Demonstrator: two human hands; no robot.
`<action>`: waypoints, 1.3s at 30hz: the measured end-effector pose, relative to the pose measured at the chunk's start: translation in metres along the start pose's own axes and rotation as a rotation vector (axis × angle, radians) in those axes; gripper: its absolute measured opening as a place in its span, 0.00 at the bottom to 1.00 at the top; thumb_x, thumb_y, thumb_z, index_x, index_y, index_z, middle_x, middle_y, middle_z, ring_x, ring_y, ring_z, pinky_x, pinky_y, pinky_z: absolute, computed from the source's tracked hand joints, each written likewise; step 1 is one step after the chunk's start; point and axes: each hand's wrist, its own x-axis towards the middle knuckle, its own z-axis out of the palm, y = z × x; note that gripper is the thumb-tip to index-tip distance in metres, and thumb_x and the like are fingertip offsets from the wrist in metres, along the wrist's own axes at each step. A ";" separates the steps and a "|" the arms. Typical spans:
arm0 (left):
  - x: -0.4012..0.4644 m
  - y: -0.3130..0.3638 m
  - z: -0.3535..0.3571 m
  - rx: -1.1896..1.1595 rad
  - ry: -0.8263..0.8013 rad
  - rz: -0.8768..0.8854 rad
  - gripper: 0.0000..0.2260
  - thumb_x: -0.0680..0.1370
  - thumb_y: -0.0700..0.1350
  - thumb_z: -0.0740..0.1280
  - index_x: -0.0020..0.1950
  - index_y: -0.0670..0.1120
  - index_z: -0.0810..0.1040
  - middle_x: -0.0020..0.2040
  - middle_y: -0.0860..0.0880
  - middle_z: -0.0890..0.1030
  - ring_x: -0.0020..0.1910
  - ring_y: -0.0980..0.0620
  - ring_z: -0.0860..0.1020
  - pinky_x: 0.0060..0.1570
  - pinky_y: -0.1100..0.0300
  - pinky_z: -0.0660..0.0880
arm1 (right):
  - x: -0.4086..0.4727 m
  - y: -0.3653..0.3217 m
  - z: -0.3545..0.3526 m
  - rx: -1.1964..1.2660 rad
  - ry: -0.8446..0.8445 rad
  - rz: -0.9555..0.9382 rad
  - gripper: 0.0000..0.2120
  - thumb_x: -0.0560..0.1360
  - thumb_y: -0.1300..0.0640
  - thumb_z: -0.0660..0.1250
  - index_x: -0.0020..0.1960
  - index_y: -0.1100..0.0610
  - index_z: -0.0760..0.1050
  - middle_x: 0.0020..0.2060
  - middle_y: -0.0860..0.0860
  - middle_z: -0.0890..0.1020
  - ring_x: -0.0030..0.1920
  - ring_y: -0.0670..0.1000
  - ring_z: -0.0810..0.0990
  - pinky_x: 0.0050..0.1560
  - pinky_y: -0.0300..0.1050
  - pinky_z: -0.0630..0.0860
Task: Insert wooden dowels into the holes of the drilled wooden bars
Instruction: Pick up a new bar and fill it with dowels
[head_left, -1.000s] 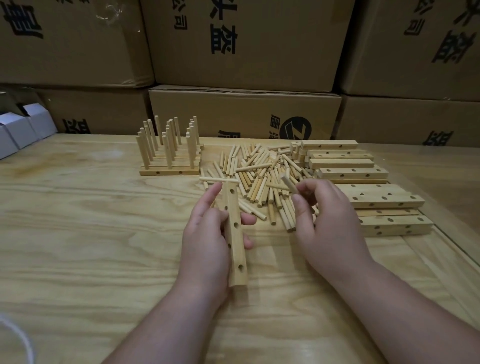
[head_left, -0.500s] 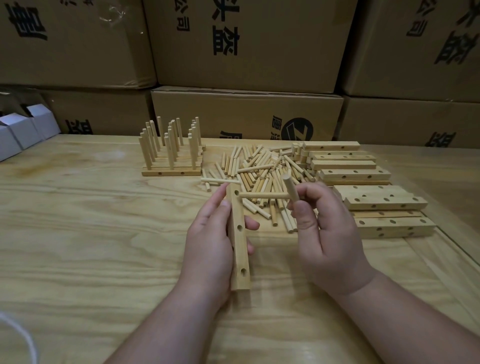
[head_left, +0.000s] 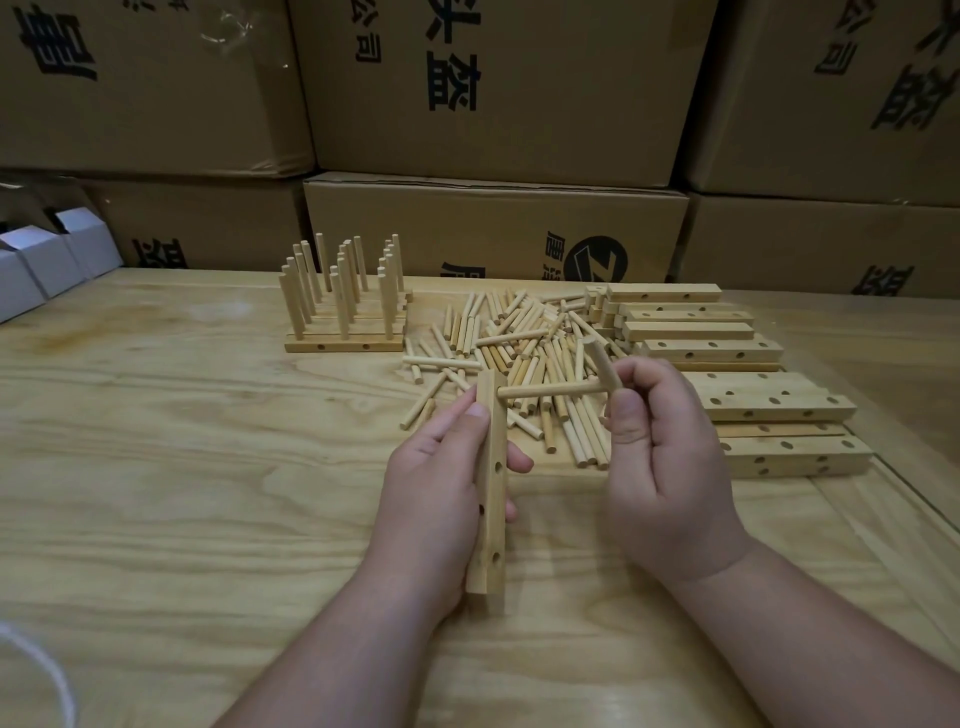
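Note:
My left hand (head_left: 439, 467) grips a drilled wooden bar (head_left: 491, 499), held lengthwise away from me above the table. My right hand (head_left: 660, 447) holds two dowels: one dowel (head_left: 550, 389) lies level with its left tip at the bar's far-end hole, and a second dowel (head_left: 602, 361) sticks up out of the fist. Loose dowels (head_left: 519, 343) lie in a heap just beyond my hands. Stacked drilled bars (head_left: 737, 358) sit to the right of the heap. Bars filled with upright dowels (head_left: 343, 301) stand at the back left.
Large cardboard boxes (head_left: 493, 228) form a wall along the table's far edge. Small white boxes (head_left: 47, 260) stand at the far left. A white cord (head_left: 36, 670) curves over the near left corner of the plywood table (head_left: 182, 467).
My right hand lifted two dowels off the heap and moved left. One dowel has swung level and its tip now meets the far end of the bar in my left hand.

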 end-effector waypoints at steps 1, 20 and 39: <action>0.000 0.000 0.000 0.007 -0.003 -0.002 0.12 0.84 0.50 0.63 0.66 0.56 0.79 0.36 0.44 0.84 0.24 0.51 0.75 0.24 0.61 0.73 | 0.000 0.001 0.000 -0.005 0.008 0.010 0.08 0.83 0.58 0.57 0.57 0.53 0.73 0.43 0.40 0.73 0.43 0.41 0.74 0.44 0.29 0.67; -0.001 -0.005 0.003 0.086 -0.007 0.044 0.12 0.81 0.49 0.69 0.63 0.48 0.83 0.37 0.52 0.86 0.31 0.53 0.78 0.27 0.61 0.76 | 0.003 -0.001 -0.001 -0.030 0.020 0.097 0.06 0.79 0.54 0.67 0.56 0.50 0.75 0.44 0.44 0.78 0.43 0.45 0.78 0.42 0.35 0.74; -0.001 0.002 -0.002 -0.004 0.073 0.002 0.12 0.75 0.53 0.73 0.46 0.45 0.87 0.41 0.46 0.86 0.33 0.55 0.81 0.32 0.64 0.77 | 0.004 -0.002 -0.010 -0.076 -0.135 -0.070 0.06 0.76 0.56 0.71 0.49 0.57 0.84 0.38 0.37 0.77 0.41 0.35 0.75 0.43 0.25 0.68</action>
